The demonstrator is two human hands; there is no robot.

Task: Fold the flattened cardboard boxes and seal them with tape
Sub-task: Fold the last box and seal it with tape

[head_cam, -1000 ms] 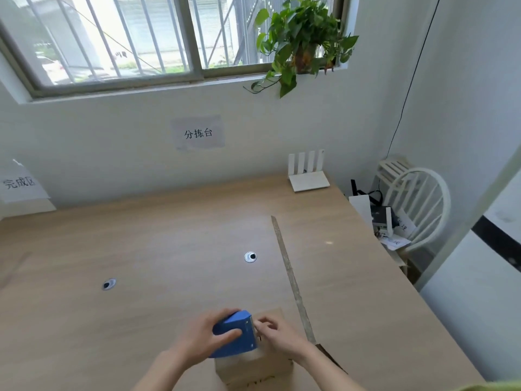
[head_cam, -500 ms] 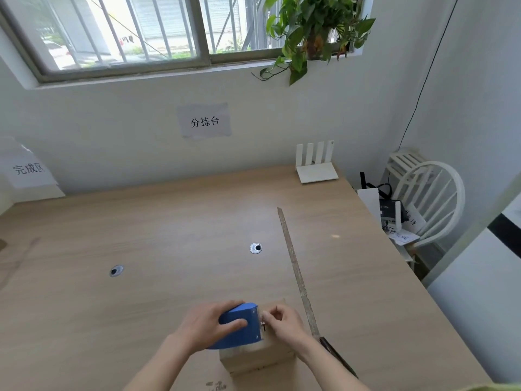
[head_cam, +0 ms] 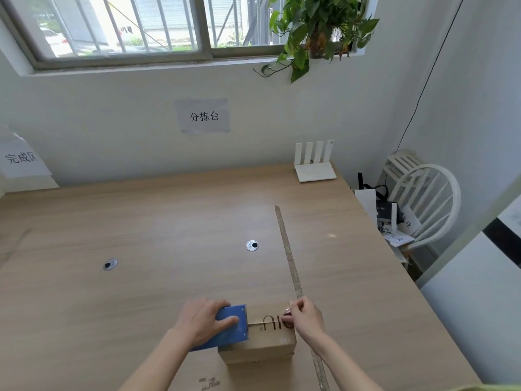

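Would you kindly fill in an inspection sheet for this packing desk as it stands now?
Surface: wooden desk, two round grommets.
Job's things: folded cardboard box; blue tape dispenser at its left end; flat cardboard underneath.
Clutter: long ruler; white router.
Hands: left hand grips dispenser; right hand pinches at the box's right edge.
Cables: black cable on wall.
Surroundings: window, potted plant, white chair, wall signs.
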